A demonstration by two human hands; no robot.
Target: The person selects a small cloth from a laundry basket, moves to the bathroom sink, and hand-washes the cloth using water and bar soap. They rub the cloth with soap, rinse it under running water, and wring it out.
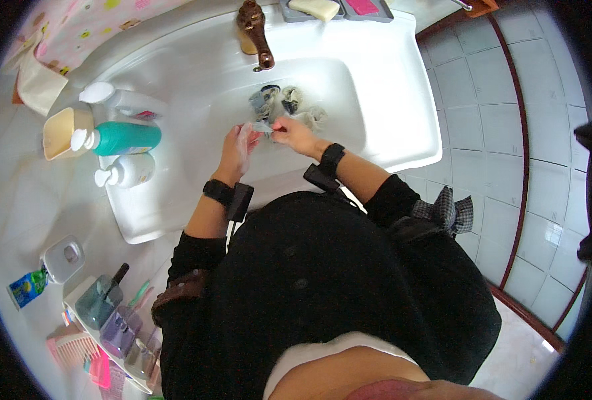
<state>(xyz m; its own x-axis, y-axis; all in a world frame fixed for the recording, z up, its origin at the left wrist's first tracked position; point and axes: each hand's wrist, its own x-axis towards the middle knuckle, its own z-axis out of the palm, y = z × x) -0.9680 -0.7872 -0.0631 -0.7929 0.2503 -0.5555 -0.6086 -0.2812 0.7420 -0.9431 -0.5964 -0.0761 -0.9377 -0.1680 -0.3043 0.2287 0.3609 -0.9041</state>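
Over the basin of a white ceramic sink (pixel 181 125), my left hand (pixel 240 145) and my right hand (pixel 296 135) hold a thin, pale piece of material (pixel 262 127) between them; it looks like wet cloth or film, I cannot tell which. Whitish film or suds cover part of my left hand. Just beyond my fingers lie several crumpled wet cloth pieces, among them a grey one with a dark band (pixel 263 100), a white and black one (pixel 292 98) and an off-white one (pixel 317 118). A bronze-coloured faucet (pixel 258 37) stands behind them.
On the left are a teal pump bottle (pixel 128 138), white bottles (pixel 133 170) and a beige container (pixel 66 131). A soap bar (pixel 316 8) rests in a grey dish at the back edge. Lower left, a wall rack holds cups (pixel 98 301), with combs (pixel 76 348) beside it.
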